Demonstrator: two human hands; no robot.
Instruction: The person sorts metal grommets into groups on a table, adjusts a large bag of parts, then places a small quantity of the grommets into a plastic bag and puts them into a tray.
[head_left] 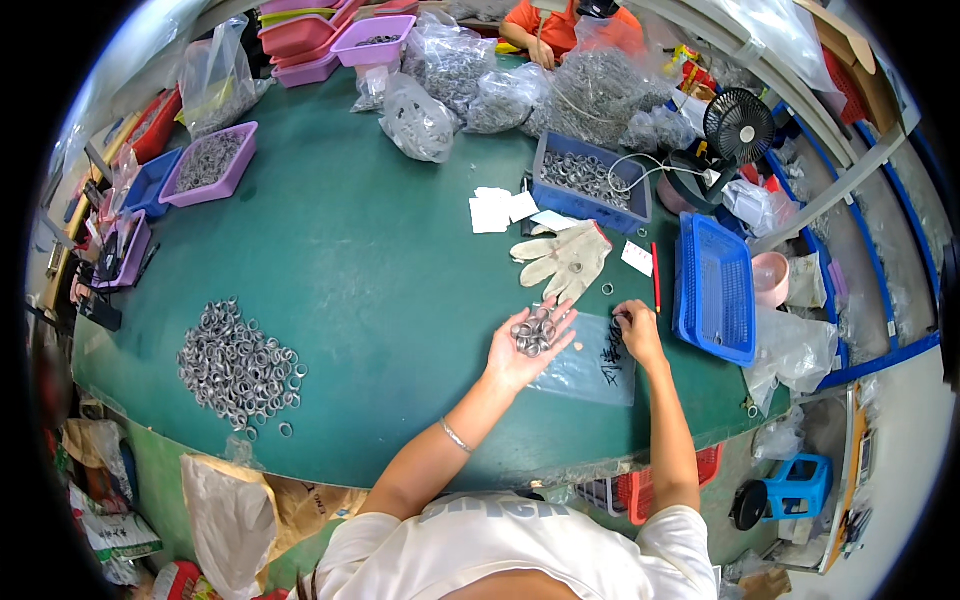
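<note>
My left hand [527, 345] is palm up over the green table [380, 260], cupping several small metal rings [533, 333]. My right hand [636, 328] rests to its right with fingertips pinched, on a clear plastic bag [592, 362] that lies flat on the table; whether it pinches a ring is too small to tell. A white cotton glove [567, 258] lies just beyond both hands, with a loose ring beside it. A large heap of the same metal rings [238, 368] sits far to the left near the table's front edge.
A blue mesh basket [715, 290] stands right of my right hand, a red pen [656, 278] beside it. Farther back are a blue bin of rings [588, 185], white paper slips [500, 210], bags of rings [420, 120], purple trays [208, 165], a small fan [740, 127] and another person [560, 25].
</note>
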